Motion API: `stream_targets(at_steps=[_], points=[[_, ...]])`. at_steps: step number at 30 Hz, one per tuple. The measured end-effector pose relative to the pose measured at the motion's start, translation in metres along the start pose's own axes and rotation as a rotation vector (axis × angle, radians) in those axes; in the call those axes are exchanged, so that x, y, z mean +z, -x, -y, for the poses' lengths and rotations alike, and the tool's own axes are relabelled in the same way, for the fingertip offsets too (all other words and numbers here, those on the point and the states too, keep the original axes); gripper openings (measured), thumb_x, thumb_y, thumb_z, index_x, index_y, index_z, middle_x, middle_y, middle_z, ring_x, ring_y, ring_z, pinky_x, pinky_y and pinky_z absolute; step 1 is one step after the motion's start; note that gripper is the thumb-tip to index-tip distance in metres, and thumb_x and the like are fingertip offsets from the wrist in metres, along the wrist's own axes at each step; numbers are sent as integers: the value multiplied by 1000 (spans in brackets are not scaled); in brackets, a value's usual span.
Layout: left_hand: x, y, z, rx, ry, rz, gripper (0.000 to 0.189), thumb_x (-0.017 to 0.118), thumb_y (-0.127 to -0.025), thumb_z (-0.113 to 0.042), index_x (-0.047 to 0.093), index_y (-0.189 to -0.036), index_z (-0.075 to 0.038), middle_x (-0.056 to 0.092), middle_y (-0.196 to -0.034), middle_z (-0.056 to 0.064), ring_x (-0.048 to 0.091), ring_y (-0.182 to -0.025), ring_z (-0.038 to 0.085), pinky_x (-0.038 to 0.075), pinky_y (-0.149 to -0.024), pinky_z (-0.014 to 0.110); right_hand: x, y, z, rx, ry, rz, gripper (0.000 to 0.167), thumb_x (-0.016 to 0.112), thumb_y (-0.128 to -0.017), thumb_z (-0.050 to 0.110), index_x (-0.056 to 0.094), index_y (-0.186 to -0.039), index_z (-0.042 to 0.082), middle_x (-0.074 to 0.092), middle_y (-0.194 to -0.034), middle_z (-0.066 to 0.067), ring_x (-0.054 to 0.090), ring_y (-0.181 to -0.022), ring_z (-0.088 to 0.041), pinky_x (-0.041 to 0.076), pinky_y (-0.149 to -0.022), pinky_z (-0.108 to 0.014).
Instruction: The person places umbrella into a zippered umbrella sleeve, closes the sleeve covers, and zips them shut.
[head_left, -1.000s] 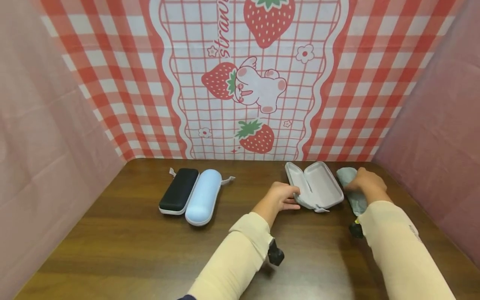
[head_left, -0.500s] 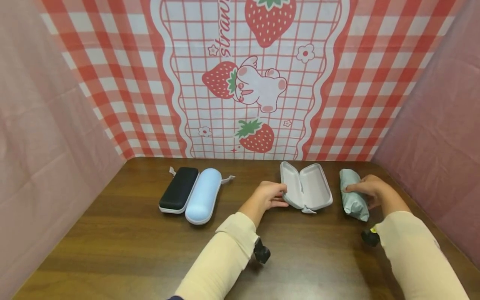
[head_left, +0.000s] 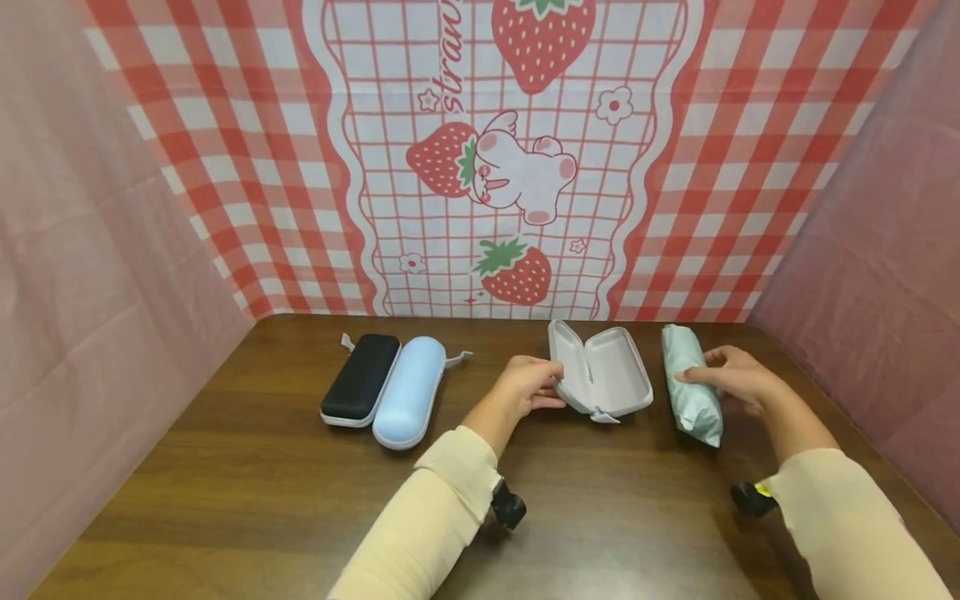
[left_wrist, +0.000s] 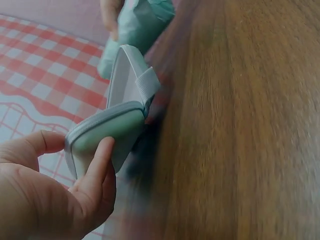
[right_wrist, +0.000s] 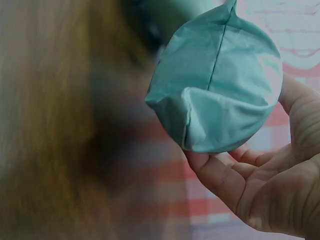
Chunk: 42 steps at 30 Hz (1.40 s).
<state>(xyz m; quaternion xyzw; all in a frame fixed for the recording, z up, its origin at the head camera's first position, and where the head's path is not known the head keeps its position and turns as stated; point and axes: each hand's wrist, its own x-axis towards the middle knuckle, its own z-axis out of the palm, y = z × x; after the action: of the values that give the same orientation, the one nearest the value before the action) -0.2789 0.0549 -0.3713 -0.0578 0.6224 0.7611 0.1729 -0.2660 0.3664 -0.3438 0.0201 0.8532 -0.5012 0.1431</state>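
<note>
With my left hand [head_left: 531,385] I pinch the open case [head_left: 621,373] by its left half, thumb at the rim and fingers against the outer shell. It stands near the far edge of the table [head_left: 300,517], right of the middle, its pale grey inside facing up and its pull tab [head_left: 604,416] toward me; its outer shell is mostly hidden from above, but shows pale green from my left wrist. My right hand [head_left: 738,375] grasps the pale green bundle [head_left: 690,398], just right of the case and apart from it, toward the table's far right corner. My thumb lies across its top, while my other fingers are partly hidden behind it. I cannot tell whether its underside touches the table. From my right wrist I see its folded, seamed end; the table there blurs to brown, and the dark shape at the top is cut off and hard to make out. Toward the far left corner lie the black case [head_left: 362,377] and the light blue case [head_left: 411,392], side by side, their undersides out of sight. My cream sleeves [head_left: 420,517] run off the bottom of the head view.
</note>
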Motion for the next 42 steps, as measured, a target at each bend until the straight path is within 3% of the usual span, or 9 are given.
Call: stream_targets(at_steps=[7,15,22,25,30,35,42], points=[[-9,5,-2,52,-76,-9,34,59,-79,3,56,-113,9,63,-87,16,63,-70,23,58,-70,41,18,14,23,-73,-68,5,85,67,-92,23,8,-141,-12,53,-103,-22,67,-78,-22,58,-69,-43],[-15,12,-6,117,-182,-39,37,63,-83,-1,54,-117,9,64,-91,17,66,-71,24,59,-66,39,49,12,48,-111,-86,-5,83,72,-88,20,12,-139,-11,60,-96,-22,67,-74,-22,58,-67,-42],[-8,20,-11,204,-377,-119,33,69,-82,-8,59,-111,4,61,-91,12,66,-64,22,58,-59,36,69,1,60,-125,26,-128,88,76,-85,27,19,-139,-14,49,-111,-28,63,-77,-19,57,-69,-36],[-7,24,-14,219,-472,-136,35,70,-82,-11,60,-113,2,62,-96,13,68,-62,27,58,-60,36,78,-3,64,-122,40,-177,90,77,-84,29,20,-139,-14,43,-116,-29,61,-84,-21,56,-71,-33],[-4,28,-17,247,-619,-164,38,72,-82,-17,62,-115,-2,66,-103,15,70,-62,30,58,-59,35,86,-7,65,-137,166,-255,89,77,-83,34,24,-138,-12,48,-112,-26,54,-94,-29,52,-76,-38],[-2,32,-19,266,-702,-182,38,71,-83,-21,62,-115,-4,66,-109,16,69,-59,24,53,-53,25,93,-7,65,-178,361,-333,86,78,-79,36,31,-134,-11,52,-112,-29,52,-99,-38,48,-80,-48],[3,35,-20,292,-780,-189,37,70,-83,-24,63,-114,-5,68,-106,13,65,-50,14,51,-53,23,101,-9,63,-185,510,-333,83,79,-77,35,33,-131,-9,56,-112,-35,58,-96,-42,49,-77,-50]])
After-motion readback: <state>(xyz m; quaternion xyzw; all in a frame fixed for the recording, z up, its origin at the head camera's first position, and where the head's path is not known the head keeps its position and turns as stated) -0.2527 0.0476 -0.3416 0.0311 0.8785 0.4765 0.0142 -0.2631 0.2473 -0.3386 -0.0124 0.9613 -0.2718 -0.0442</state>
